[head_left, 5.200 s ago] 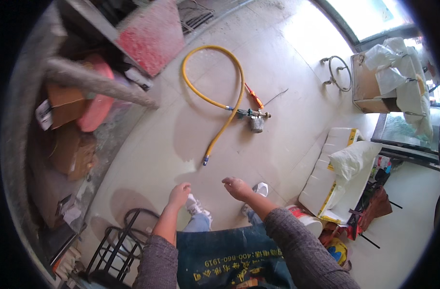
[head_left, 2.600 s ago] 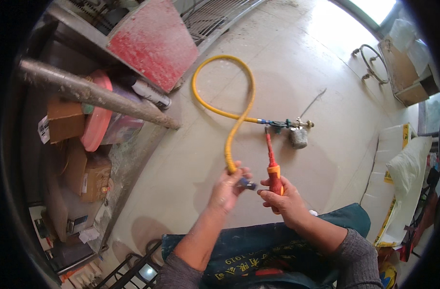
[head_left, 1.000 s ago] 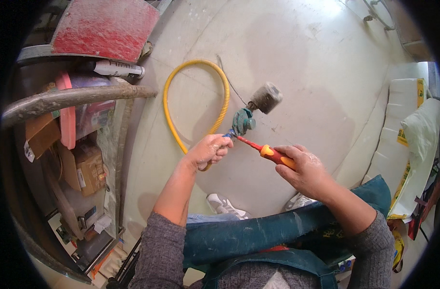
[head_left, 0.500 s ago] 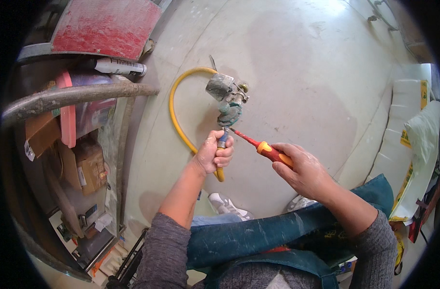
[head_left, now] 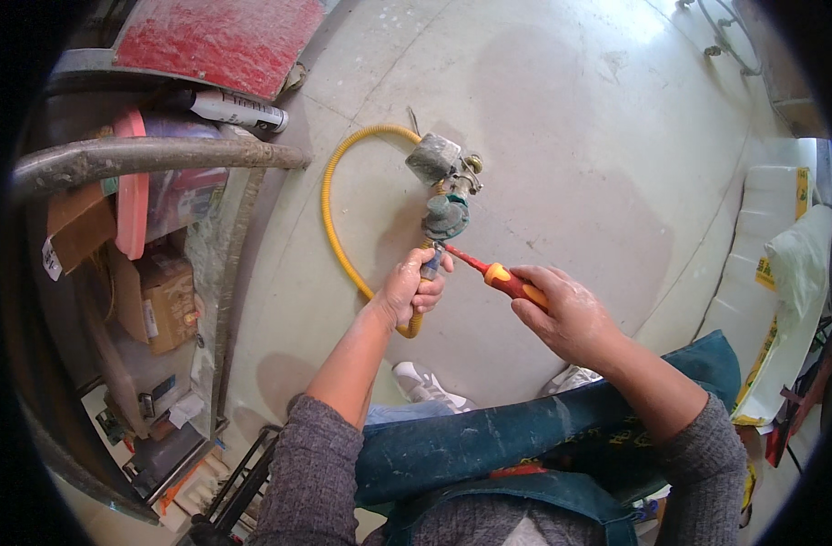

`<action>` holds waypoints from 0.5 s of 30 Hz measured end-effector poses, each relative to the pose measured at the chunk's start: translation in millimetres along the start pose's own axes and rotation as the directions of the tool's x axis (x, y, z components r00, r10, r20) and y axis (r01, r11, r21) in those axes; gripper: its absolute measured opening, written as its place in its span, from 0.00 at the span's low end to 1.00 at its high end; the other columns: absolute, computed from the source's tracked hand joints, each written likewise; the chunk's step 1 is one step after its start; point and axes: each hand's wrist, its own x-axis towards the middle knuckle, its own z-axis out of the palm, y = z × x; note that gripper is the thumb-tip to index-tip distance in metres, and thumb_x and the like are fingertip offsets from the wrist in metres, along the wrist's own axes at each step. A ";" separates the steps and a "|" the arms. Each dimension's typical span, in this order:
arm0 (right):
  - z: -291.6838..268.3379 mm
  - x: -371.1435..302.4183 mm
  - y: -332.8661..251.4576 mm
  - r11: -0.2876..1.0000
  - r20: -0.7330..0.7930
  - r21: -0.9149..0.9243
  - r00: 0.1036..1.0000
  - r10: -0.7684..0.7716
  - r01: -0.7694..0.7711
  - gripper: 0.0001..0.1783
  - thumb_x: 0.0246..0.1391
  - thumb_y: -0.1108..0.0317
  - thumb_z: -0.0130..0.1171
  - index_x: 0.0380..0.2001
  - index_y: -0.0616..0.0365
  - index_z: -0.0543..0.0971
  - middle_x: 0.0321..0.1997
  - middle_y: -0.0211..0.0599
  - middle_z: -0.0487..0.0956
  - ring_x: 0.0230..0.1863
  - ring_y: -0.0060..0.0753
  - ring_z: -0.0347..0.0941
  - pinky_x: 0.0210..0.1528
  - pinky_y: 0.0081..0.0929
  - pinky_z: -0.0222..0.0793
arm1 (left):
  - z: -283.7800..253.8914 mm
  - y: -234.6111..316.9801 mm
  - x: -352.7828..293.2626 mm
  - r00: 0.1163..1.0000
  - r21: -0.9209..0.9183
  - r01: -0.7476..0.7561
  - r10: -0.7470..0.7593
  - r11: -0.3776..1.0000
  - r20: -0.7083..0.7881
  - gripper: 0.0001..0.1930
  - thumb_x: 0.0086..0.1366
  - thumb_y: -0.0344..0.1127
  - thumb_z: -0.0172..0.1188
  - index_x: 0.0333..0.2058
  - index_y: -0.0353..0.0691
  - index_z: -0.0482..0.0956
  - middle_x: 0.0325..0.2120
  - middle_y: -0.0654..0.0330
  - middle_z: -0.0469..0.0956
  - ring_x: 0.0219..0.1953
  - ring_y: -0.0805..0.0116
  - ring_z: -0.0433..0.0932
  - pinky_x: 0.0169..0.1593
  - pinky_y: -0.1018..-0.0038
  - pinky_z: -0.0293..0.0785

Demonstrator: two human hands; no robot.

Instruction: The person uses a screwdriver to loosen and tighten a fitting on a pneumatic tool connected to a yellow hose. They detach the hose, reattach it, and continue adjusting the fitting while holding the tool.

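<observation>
My left hand point(head_left: 405, 289) is closed round the blue-wrapped end of a yellow corrugated hose point(head_left: 328, 196), just below a green, dusty gas regulator point(head_left: 445, 217). A grey box-shaped part point(head_left: 432, 159) and metal fittings point(head_left: 469, 173) adjoin the regulator's far side. The hose loops out to the left and back to the hand. From the right, my right hand point(head_left: 566, 314) grips a red-and-yellow screwdriver point(head_left: 507, 280). Its tip meets the joint between hose and regulator; my fingers partly hide that joint, so the exact contact is unclear.
Left stands a metal-framed rack with a bent pipe point(head_left: 152, 179), cardboard boxes point(head_left: 167, 300), a pink-lidded tub point(head_left: 132, 187) and a white tube point(head_left: 238, 111). White foam packaging point(head_left: 757, 264) lines the right. A dark green apron point(head_left: 525, 446) covers my lap, near my shoes point(head_left: 425, 382).
The regulator and its fittings have shifted slightly right and nearer in the view. The screwdriver still points at the hose joint, and both hands keep their grip.
</observation>
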 end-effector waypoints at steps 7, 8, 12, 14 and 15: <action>7.1 7.3 1.9 1.000 0.025 -0.016 0.999 0.021 -0.020 0.21 0.56 0.59 0.51 0.49 0.59 0.71 0.45 0.50 0.75 0.47 0.50 0.71 0.50 0.38 0.66 | -18.7 -3.9 1.3 0.973 0.333 -0.086 0.151 0.939 -0.174 0.17 0.67 0.45 0.39 0.43 0.41 0.71 0.17 0.71 0.62 0.14 0.83 0.56 0.19 0.84 0.56; 8.0 8.3 1.6 0.999 0.032 -0.011 0.999 0.032 -0.031 0.21 0.56 0.59 0.51 0.49 0.59 0.71 0.44 0.50 0.75 0.46 0.50 0.71 0.50 0.38 0.66 | -21.2 -3.4 0.9 0.972 0.329 -0.070 0.139 0.942 -0.189 0.16 0.67 0.44 0.39 0.43 0.40 0.71 0.18 0.70 0.63 0.15 0.83 0.57 0.19 0.85 0.56; 11.2 19.1 -0.8 0.999 0.063 0.009 0.997 0.048 -0.048 0.20 0.56 0.60 0.50 0.48 0.60 0.72 0.42 0.50 0.76 0.46 0.50 0.72 0.49 0.38 0.66 | -23.6 -4.8 0.9 0.970 0.372 -0.090 0.167 0.924 -0.179 0.15 0.67 0.44 0.41 0.41 0.41 0.70 0.18 0.71 0.63 0.15 0.83 0.57 0.19 0.85 0.56; 14.2 25.8 -2.5 1.000 0.074 0.008 0.997 0.029 -0.029 0.19 0.57 0.60 0.50 0.48 0.60 0.73 0.42 0.51 0.76 0.46 0.50 0.72 0.48 0.38 0.67 | -23.6 -5.5 1.0 0.971 0.395 -0.102 0.178 0.913 -0.161 0.13 0.67 0.44 0.42 0.39 0.42 0.70 0.18 0.71 0.64 0.15 0.84 0.57 0.18 0.85 0.55; 15.7 28.6 -3.2 1.000 0.078 -0.006 0.997 0.025 -0.025 0.19 0.57 0.60 0.50 0.48 0.60 0.73 0.42 0.51 0.76 0.45 0.50 0.72 0.48 0.38 0.67 | -24.0 -5.3 1.3 0.971 0.389 -0.100 0.175 0.916 -0.164 0.13 0.67 0.44 0.42 0.38 0.43 0.69 0.18 0.71 0.64 0.15 0.84 0.57 0.18 0.85 0.55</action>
